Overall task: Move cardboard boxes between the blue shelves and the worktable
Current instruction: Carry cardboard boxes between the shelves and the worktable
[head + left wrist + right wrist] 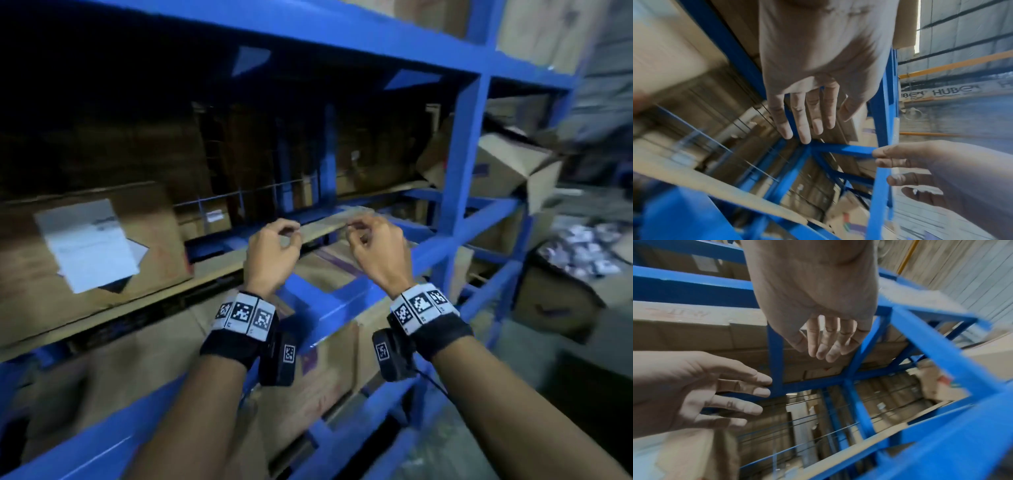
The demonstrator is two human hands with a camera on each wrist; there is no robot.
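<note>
My left hand (272,255) and right hand (375,251) hover empty, fingers loosely curled, before the blue shelves (459,164). I'm between boxes; next, probably the labelled cardboard box (85,246) at left, gripped by both sides.

Left hand (818,68) fingers straight, empty, before blue shelves (882,129) with cardboard boxes (849,216)

Blue shelves (459,144) of smooth painted metal hold matt brown cardboard boxes (85,246).

Brown cardboard box (96,246) with white label upright on blue shelves (459,164), left side.
</note>
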